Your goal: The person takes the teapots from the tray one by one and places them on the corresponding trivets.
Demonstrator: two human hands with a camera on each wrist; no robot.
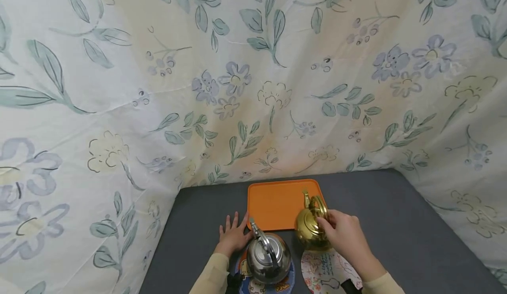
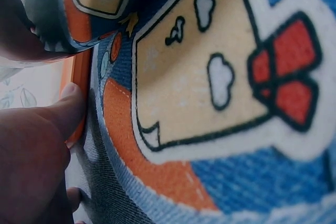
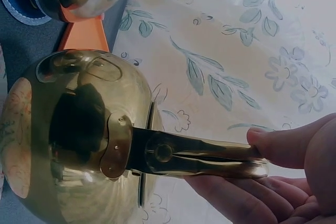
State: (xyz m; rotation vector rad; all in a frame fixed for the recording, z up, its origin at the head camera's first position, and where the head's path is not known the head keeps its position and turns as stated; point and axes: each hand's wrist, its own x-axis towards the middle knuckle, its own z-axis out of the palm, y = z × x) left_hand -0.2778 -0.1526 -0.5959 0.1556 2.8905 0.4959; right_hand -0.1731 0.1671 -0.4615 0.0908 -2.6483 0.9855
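My right hand (image 1: 348, 232) grips the handle of a shiny gold kettle (image 1: 310, 230), fingers and thumb wrapped on it in the right wrist view. The kettle overlaps the near right corner of an orange tray (image 1: 273, 201); whether its base touches anything is hidden. A silver kettle (image 1: 269, 259) stands on a round blue mat (image 1: 243, 281) with cartoon prints. Beside it, my left hand (image 1: 233, 239) has its fingers spread at the tray's near left corner. Up close in the left wrist view, the thumb (image 2: 71, 98) lies against the tray's orange edge (image 2: 79, 77).
A round white mat (image 1: 328, 270) with pink and green drawings lies in front of the gold kettle. Dark grey cloth covers the table (image 1: 376, 214). Floral curtain (image 1: 277, 87) hangs behind and along both sides.
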